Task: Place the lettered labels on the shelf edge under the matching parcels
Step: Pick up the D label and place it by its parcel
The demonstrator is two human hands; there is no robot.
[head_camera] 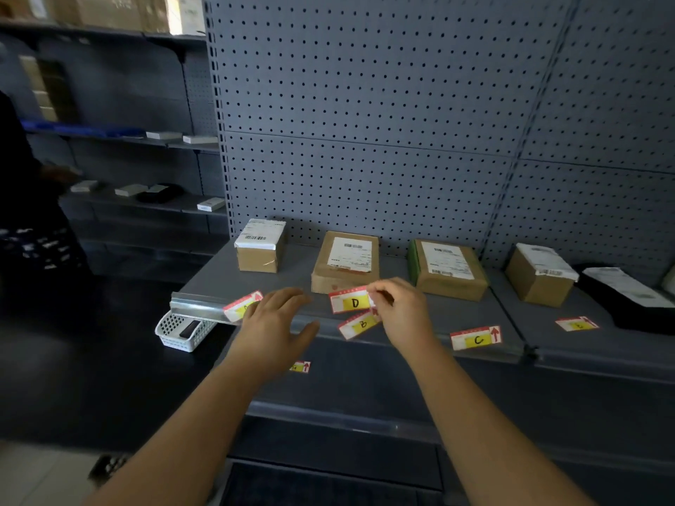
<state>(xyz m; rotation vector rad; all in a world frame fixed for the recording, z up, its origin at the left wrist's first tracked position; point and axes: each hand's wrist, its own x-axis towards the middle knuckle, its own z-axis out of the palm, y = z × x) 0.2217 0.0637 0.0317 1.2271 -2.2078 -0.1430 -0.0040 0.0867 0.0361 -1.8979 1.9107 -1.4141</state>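
Pinching the D label (352,303) by its right end with the right hand (401,312), thumb and fingers curled. B label (361,325) just below those fingers, at the shelf edge (197,306); C label (476,338) well to their right. Left hand (274,323) spread flat, holding nothing, fingers over a partly hidden label (239,304). Parcels (345,264) beyond the fingertips.

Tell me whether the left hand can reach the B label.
Probably yes: the left hand is open and empty, nothing lies between it and the B label; only the right hand, pinching the D label, crowds its right end.
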